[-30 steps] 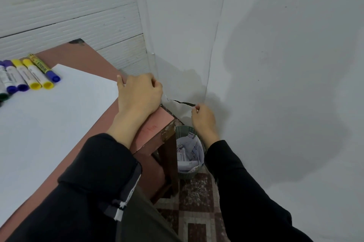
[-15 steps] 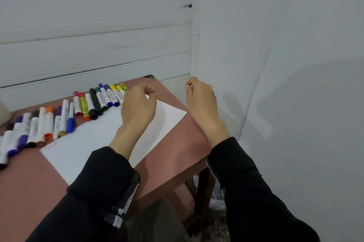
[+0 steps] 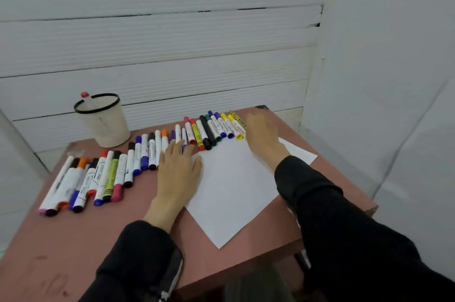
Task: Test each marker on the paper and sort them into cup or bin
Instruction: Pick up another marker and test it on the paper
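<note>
Many markers [image 3: 138, 166]: lay in one long row across the far half of the counter [image 3: 81, 240], from the near left to the far right, long axes pointing roughly away from the person.
Cup [image 3: 103, 120]: stood upright at the far left of the counter, behind the row; one red-capped marker [image 3: 86, 100] stood in it.
Left hand [image 3: 178, 168]: lay flat with straight fingers, holding nothing, on the left corner of the paper; its fingertips touched the middle of the row.
Paper [image 3: 234, 186]: white sheet, turned cornerwise, lay between the two hands, just in front of the right half of the row; no test marks could be seen on it.
Right hand [image 3: 262, 134]: blurred, fingers loosely extended, nothing in it; whether it touched a marker could not be told.
Yellow marker [image 3: 238, 120]: last at the right end of the row, lay just to the left of the right hand's fingers, its length running along the line of the reach.
Nearer hand: the right hand, judged the likelier to take that end marker next.
Bin: not in view.
Progress: judged early, with nearly the whole row unsorted.
</note>
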### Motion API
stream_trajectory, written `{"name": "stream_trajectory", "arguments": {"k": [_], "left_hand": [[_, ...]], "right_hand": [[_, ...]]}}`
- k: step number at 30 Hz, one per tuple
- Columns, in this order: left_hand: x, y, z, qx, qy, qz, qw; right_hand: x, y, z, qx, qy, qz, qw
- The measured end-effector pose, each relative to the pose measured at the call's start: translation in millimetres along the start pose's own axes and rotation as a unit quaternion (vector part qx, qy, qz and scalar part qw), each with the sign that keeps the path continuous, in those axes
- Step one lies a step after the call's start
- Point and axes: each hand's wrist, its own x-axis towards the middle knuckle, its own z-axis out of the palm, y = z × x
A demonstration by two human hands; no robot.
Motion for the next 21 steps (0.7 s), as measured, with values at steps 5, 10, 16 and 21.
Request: {"name": "stream_trajectory", "arguments": {"k": [5,10,16,21], "left_hand": [[2.2,-2.5,3.8,-0.003,-0.014,-0.013,1.000],[1.2,-3.8,6.3,-0.004,-0.022,-0.023,0.999],[0.3,-2.1,5.5,0.001,-0.025,-0.025,0.999],[-0.8,-3.2,7.0,0.003,-0.029,-0.020,0.999]], "right_hand": [[25.9,-0.3,1.6,-0.015,-0.067,0.054,0.996],[38.9,1.8,3.2,0.010,-0.122,0.080,0.989],[42.0,2.3,0.3,0.010,-0.137,0.080,0.987],[40.4,-0.2,-3.4,0.015,-0.145,0.094,0.985]]}}
